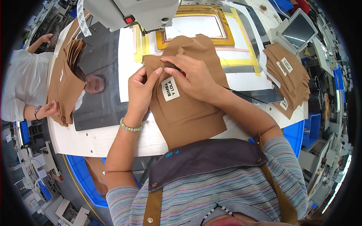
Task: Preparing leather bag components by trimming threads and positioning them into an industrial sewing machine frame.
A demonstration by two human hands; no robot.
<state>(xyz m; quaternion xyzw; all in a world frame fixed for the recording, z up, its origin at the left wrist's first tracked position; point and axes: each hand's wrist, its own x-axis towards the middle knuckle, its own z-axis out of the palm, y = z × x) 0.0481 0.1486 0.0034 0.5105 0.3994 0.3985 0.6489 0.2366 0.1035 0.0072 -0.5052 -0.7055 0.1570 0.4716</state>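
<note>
A piece of brown fabric (pixel 192 120) with a white printed label (pixel 171 89) lies across the front of the worktable, its lower end reaching to my apron. My left hand (pixel 140 88) pinches the fabric just above the label, thumb pointing up. Beside it, my right hand (pixel 198 77) is closed on the same spot, fingertips almost meeting the left thumb. Something small and dark shows under the right fingers, too hidden to name. The cloth is bunched and creased between the two hands, while its far end spreads toward a yellow frame.
A sewing machine head (pixel 139 13) hangs over the far side. Behind the fabric lies the yellow frame (pixel 163 39). Stacked brown labelled pieces (pixel 288 77) sit right, near a small screen (pixel 298 32). At left, a co-worker (pixel 28 79) handles another brown stack (pixel 62 88).
</note>
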